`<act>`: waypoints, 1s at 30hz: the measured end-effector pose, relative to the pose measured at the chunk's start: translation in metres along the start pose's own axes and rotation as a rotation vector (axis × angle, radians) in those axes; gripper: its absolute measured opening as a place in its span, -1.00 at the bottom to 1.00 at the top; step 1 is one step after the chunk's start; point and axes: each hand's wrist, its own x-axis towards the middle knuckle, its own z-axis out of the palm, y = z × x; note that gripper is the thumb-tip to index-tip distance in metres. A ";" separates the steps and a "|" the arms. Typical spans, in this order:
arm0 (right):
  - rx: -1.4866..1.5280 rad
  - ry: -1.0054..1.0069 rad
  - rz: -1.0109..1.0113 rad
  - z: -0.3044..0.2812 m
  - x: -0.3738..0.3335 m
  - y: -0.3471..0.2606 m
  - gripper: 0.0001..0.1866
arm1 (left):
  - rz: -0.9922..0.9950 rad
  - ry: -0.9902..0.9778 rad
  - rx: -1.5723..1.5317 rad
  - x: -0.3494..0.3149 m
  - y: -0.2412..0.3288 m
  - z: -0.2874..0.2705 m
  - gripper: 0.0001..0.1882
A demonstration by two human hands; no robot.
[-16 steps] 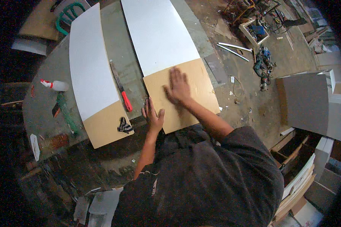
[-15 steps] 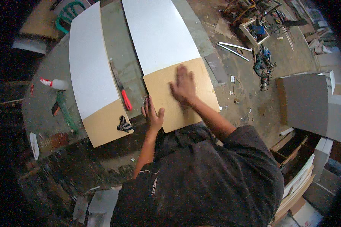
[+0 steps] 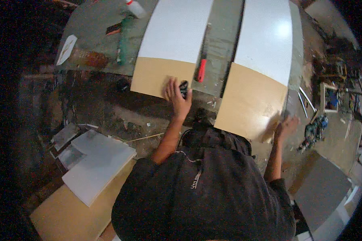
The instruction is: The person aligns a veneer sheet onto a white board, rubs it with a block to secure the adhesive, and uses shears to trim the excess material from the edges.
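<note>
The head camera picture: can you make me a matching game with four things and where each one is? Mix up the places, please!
Things:
1. left hand
2. red-handled tool
3. right hand
4. white bottle

Places:
A. between the two boards
B. at the top of the picture, left of both boards
C. at the tan end of the left board, by a small dark item
D. by the right edge of the right board

Right pairs: 1-C, 2-A, 3-D, 4-B
</note>
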 end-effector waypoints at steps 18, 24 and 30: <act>0.052 -0.180 0.309 -0.109 -0.027 0.026 -0.46 | -0.279 0.195 0.075 0.244 -0.360 -0.057 -0.20; 0.011 -0.037 0.273 -0.162 -0.013 -0.037 -0.54 | -0.064 0.302 0.036 0.131 -0.288 -0.084 -0.40; 0.447 -0.151 0.072 -0.192 0.032 -0.214 -0.32 | 0.140 0.369 0.131 0.045 -0.136 -0.155 -0.50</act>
